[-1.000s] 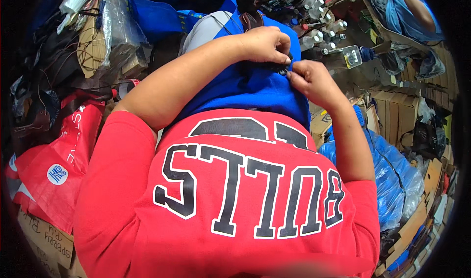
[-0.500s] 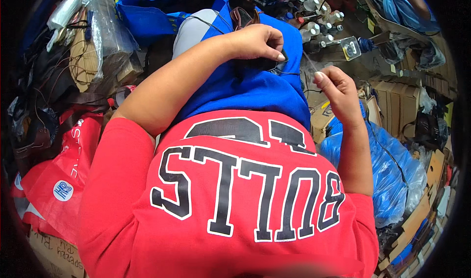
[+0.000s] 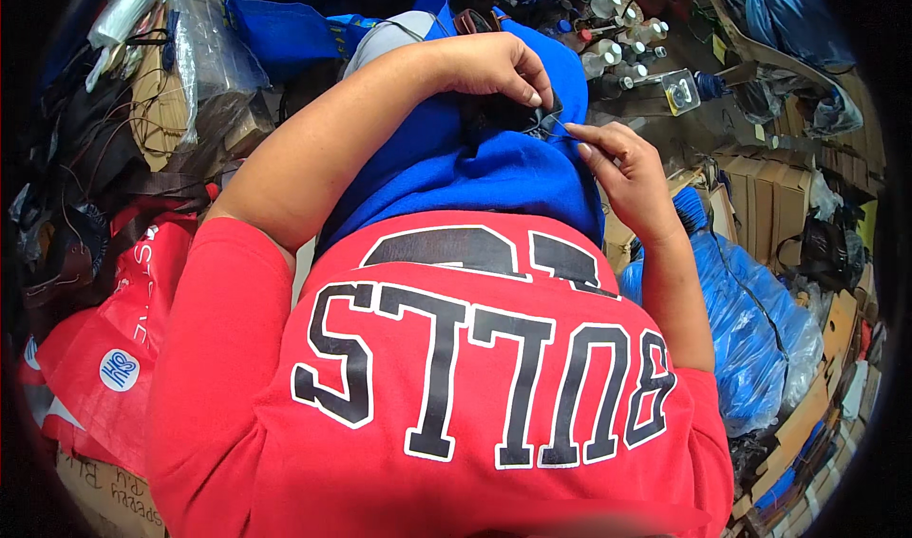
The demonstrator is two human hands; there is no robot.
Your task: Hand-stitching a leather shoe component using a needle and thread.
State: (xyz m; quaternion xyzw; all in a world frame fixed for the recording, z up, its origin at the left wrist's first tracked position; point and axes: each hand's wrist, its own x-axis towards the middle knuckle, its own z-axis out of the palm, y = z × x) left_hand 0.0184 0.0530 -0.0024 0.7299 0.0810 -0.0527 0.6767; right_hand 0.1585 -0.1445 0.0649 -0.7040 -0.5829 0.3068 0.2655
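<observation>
A black piece (image 3: 549,120), its kind unclear, lies over my blue-clothed lap (image 3: 427,172). My left hand (image 3: 499,68) is bent over it from the left, thumb and fingers closed at its edge; what lies under the palm is hidden. Just to the right, my right hand (image 3: 622,172) pinches a thin thread (image 3: 559,126) between thumb and fingertips. That thread runs to the black piece, close to my left fingertips. Only a short stretch of it shows between the two hands.
Several capped bottles (image 3: 617,49) stand at the far right. A blue plastic bag (image 3: 750,320) and cardboard pieces (image 3: 769,196) are on the right. An open blue bag (image 3: 332,16) sits far ahead, a red bag (image 3: 123,348) at the left. Plastic-wrapped material (image 3: 214,54) lies far left.
My right hand has moved left and slightly forward, toward my left hand, and the thread it pinches now spans a shorter gap. My left hand has shifted slightly.
</observation>
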